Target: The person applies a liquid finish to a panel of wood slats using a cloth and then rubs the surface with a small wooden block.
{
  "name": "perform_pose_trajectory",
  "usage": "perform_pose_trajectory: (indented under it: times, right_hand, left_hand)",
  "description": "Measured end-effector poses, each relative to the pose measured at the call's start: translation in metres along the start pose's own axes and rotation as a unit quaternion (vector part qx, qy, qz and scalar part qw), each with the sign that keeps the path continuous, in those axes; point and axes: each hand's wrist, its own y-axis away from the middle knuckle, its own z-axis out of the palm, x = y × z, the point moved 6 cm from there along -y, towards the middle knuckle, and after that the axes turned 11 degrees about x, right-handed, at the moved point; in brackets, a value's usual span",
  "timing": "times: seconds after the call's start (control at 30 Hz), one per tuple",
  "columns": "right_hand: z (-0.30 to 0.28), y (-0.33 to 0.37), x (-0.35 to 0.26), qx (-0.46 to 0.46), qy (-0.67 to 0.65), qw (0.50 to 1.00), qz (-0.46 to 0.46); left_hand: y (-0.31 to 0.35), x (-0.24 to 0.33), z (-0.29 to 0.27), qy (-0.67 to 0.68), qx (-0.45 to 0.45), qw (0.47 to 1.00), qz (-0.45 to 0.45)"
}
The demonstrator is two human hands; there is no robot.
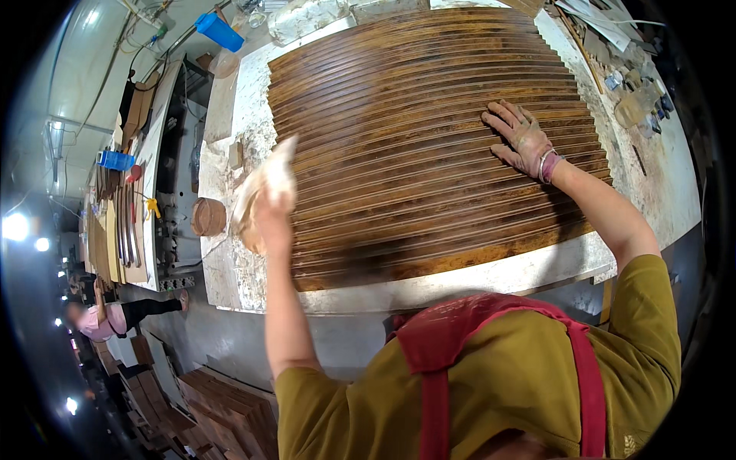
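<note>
Many dark brown, glossy wooden strips [414,146] lie side by side across the white-topped worktable [648,180]. My left hand [273,222] grips a pale cloth [268,178] at the strips' left ends; both are smeared by motion. Part of the cloth stands up above the hand and overlaps the strip ends. My right hand [524,142], in what looks like a thin stained glove with a purplish cuff, rests on the right part of the strips. Its fingers are spread and nothing is in it.
A round brown container [208,217] and a small block [235,155] stand by the left edge. A blue cup [219,31] is at the far left, jars and bottles [638,103] at the right. Another person [107,318] walks at left, near stacked brown boards [230,406].
</note>
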Motion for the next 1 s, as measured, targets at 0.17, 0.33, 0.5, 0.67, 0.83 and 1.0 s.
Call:
perform_pose_trajectory:
  times: [0.17,0.33,0.5,0.67,0.83,1.0]
  right_hand:
    - [0.005,-0.003,0.000,-0.001,-0.012,1.000,-0.004]
    - [-0.001,-0.051,-0.012,0.029,-0.014,0.999,-0.016]
    - [0.029,-0.065,-0.005,-0.045,0.041,0.997,0.040]
    - [0.033,-0.066,-0.001,-0.018,0.015,0.999,0.042]
    - [0.039,-0.065,0.001,-0.010,0.021,0.999,0.038]
    - [0.040,-0.064,0.004,-0.002,0.022,0.999,0.039]
  left_hand:
    - [-0.032,0.049,-0.042,0.151,0.049,0.986,-0.052]
    - [0.033,0.205,0.059,0.125,-0.024,0.945,0.300]
    - [0.016,0.175,0.091,0.085,-0.152,0.961,0.213]
    - [-0.073,0.030,0.032,0.034,-0.063,0.997,-0.031]
    - [-0.081,0.061,0.020,0.073,0.001,0.997,0.036]
    - [-0.084,0.024,0.052,-0.006,-0.019,0.997,0.075]
